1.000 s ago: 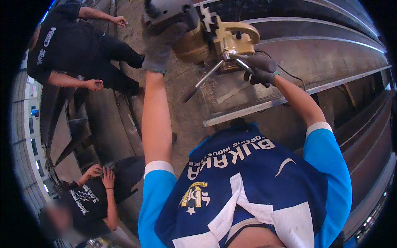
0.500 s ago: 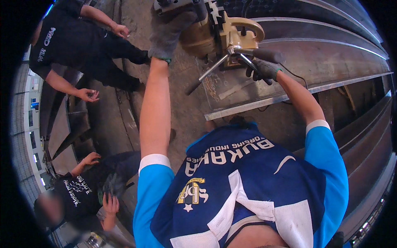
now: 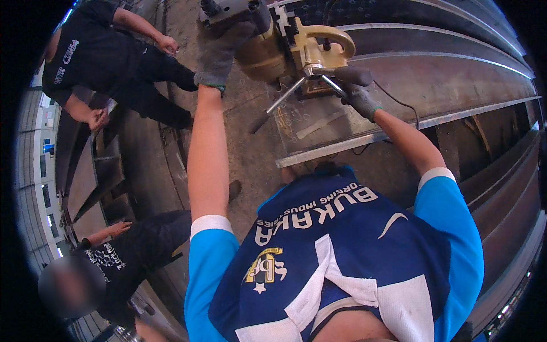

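Note:
A tan and dark grey magnetic drill [image 3: 265, 57] stands at the left end of a steel beam [image 3: 393, 85]. My left hand [image 3: 219, 57], in a grey glove, is closed on the dark motor housing at the drill's left side; its fingertips are partly hidden. Lower right, my gloved right hand [image 3: 362, 101] is closed around a chrome spoke of the drill's feed handle [image 3: 285, 96]. Another spoke, with a black grip, points down to the left. The drill's tan carrying handle [image 3: 342, 37] arches above my right hand. A dark cord [image 3: 396, 101] trails off to the right.
More long steel beams [image 3: 433, 34] lie beyond, and others [image 3: 501, 188] at the right. Two people in black stand at the left: one farther off [image 3: 102, 62], one nearer [image 3: 119, 256]. Cut steel pieces [image 3: 85, 176] lie behind them. The concrete floor [image 3: 250, 154] shows below the drill.
The drill and both my hands have shifted slightly left and away in the view, still in contact. The farther person's lower hand has drawn in; the nearer person has leaned and moved their arms.

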